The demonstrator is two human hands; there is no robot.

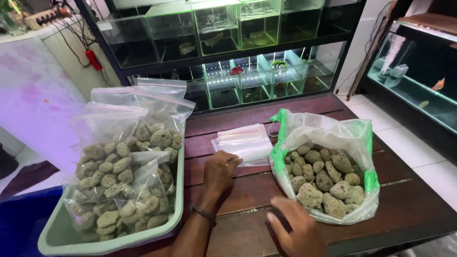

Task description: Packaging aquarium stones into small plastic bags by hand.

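My left hand [220,172] rests on the dark wooden table [409,204], its fingertips touching the near edge of a stack of empty clear zip bags [245,143]. My right hand [296,228] hovers low at the front, fingers spread, holding nothing, just beside a large open plastic bag [352,135] with green handles. That bag is full of rough grey porous stones [323,183]. On the left, a pale green tray [178,200] holds several clear zip bags filled with the same stones [114,190], standing upright.
Behind the table stands a dark rack of small lit glass fish tanks [238,47]. A larger aquarium [419,76] is at the right, above a white tiled floor. A white cabinet with cables sits at the left.
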